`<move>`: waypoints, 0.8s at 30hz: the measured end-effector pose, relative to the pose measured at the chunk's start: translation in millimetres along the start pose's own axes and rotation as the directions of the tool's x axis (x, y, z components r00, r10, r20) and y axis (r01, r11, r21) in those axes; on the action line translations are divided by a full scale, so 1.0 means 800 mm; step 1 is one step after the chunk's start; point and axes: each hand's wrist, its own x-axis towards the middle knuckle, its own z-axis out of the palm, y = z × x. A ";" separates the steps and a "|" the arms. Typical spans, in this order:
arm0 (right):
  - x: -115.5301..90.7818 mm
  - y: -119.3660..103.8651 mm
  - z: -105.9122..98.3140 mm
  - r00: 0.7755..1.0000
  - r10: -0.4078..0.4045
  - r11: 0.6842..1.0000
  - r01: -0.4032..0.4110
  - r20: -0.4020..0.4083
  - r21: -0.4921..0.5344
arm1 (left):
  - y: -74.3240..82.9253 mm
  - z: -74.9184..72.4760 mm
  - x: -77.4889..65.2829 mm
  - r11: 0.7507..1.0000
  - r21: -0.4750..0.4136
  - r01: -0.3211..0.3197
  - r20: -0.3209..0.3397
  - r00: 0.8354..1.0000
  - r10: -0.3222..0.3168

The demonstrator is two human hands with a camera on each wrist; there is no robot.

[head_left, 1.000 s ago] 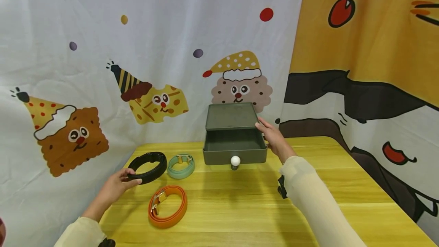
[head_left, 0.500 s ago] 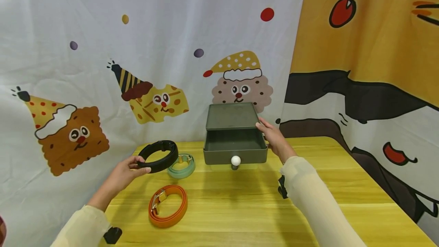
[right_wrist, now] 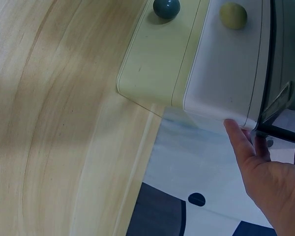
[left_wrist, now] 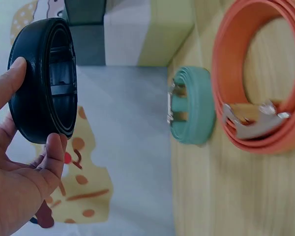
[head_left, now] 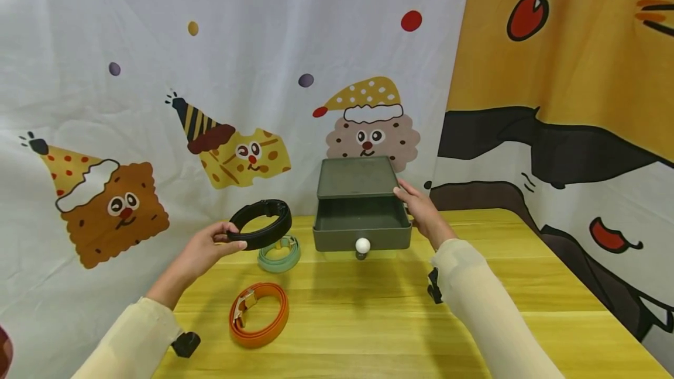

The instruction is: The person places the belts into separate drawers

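My left hand [head_left: 207, 247] pinches a coiled black belt [head_left: 274, 234] between thumb and fingers. The coil is raised off the table, partly overlapping the mint green belt [head_left: 279, 264] behind it. Nearer to me lies a coiled orange belt [head_left: 259, 337] with a metal buckle. My right hand [head_left: 425, 212] rests along the right side of a drawer box [head_left: 358, 177], fingers fairly straight. Its dark green top drawer [head_left: 337, 241] is pulled out, and no contents show inside. In the right wrist view, a white drawer [right_wrist: 226, 64] and a pale yellow drawer [right_wrist: 157, 59] show too.
The wooden table [head_left: 368, 320] runs up to a white curtain [head_left: 237, 63] with printed cartoon figures. A second curtain [head_left: 553, 63], with a large orange print, hangs close along the right. A white knob [head_left: 362, 245] juts from the top drawer's front.
My left hand has lifted the black belt from the table's left side and carried it up and to the right, toward the drawer box. My right hand stays at the box.
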 end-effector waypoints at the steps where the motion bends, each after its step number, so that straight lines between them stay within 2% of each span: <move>1: 0.000 0.000 0.000 1.000 0.001 1.000 -0.001 0.000 0.003 | 0.003 0.001 0.001 1.000 -0.003 -0.008 -0.003 1.000 0.008; 6: 0.002 0.001 0.000 1.000 0.005 1.000 -0.005 -0.005 0.009 | 0.021 0.004 0.008 0.999 0.002 -0.037 0.000 0.999 0.037; 18: 0.002 0.001 -0.001 1.000 -0.006 1.000 0.006 0.002 0.011 | 0.073 0.015 0.025 0.997 -0.019 -0.073 0.058 0.996 0.074; 24: 0.005 0.003 -0.001 1.000 -0.004 1.000 0.004 0.005 0.009 | 0.094 0.030 0.036 0.993 -0.049 -0.107 0.087 0.990 0.111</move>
